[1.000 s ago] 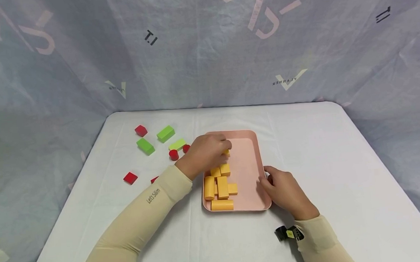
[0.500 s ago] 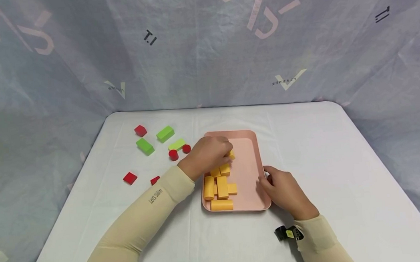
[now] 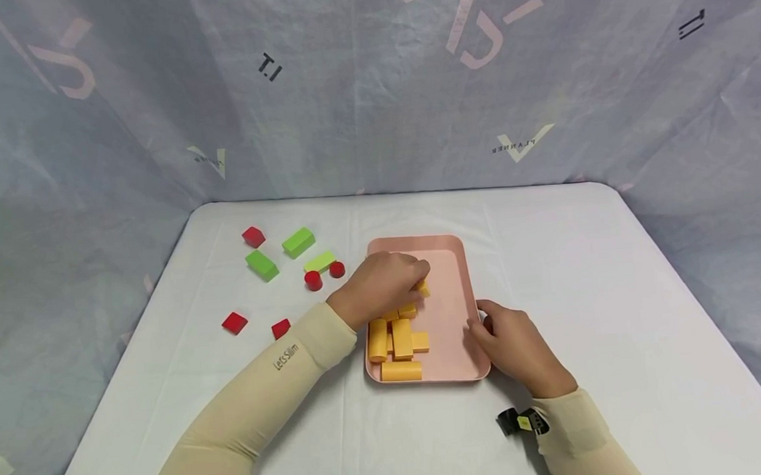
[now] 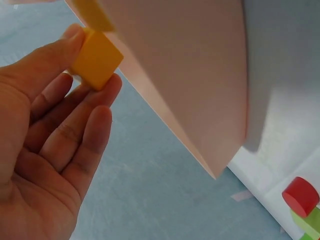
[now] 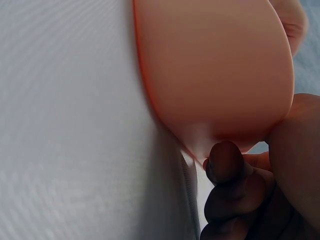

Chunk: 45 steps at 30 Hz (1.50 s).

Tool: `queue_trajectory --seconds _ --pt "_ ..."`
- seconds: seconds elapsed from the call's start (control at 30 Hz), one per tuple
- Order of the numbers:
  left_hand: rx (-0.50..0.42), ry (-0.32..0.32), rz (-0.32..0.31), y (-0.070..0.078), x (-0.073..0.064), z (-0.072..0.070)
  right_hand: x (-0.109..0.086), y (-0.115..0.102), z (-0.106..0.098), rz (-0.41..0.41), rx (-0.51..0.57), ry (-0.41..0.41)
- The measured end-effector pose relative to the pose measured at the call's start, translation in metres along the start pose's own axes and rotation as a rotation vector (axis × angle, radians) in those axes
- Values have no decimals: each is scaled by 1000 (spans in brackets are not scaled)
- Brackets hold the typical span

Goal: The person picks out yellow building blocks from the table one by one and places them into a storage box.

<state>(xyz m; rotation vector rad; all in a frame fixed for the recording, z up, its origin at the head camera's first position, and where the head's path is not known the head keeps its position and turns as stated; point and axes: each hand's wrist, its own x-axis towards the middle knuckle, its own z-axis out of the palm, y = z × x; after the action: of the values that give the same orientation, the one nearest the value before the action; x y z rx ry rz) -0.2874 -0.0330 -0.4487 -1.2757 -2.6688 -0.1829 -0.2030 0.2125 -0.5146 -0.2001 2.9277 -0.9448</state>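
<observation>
A pink tray (image 3: 448, 335) lies on the white table with several yellow blocks (image 3: 403, 339) gathered along its left side. Over the tray's left half, my left hand (image 3: 383, 284) pinches a yellow block (image 4: 97, 61) between thumb and fingertips; in the left wrist view one of its square faces shows. Another yellow block (image 4: 95, 14) appears just above it there. My right hand (image 3: 514, 342) grips the tray's right wall, thumb on the inner side and fingers outside. In the right wrist view the curled fingers (image 5: 226, 162) press against the tray's outer wall (image 5: 215, 65).
Left of the tray lie green blocks (image 3: 261, 266), a light green block (image 3: 319, 262), red cylinders (image 3: 313, 281), a red cube (image 3: 253, 236) and flat red pieces (image 3: 234, 323). A black strapped device (image 3: 523, 422) sits at my right wrist. Grey cloth (image 3: 373, 122) hangs behind the table.
My left hand has shifted slightly right and toward me over the tray, with the yellow block in its fingers. The right hand has stayed on the tray's side.
</observation>
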Motion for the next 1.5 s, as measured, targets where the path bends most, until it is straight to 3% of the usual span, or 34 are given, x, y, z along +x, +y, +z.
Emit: queue_trajectory --seconds 0.37,0.77,1.5 --pt "-37 -53 7 4 1 3 1 -1 1 -3 -1 3" --pt "20 -104 1 6 3 6 1 1 1 -1 -6 1" --pt "-57 -188 -7 8 3 10 0 2 0 -3 -7 -3"
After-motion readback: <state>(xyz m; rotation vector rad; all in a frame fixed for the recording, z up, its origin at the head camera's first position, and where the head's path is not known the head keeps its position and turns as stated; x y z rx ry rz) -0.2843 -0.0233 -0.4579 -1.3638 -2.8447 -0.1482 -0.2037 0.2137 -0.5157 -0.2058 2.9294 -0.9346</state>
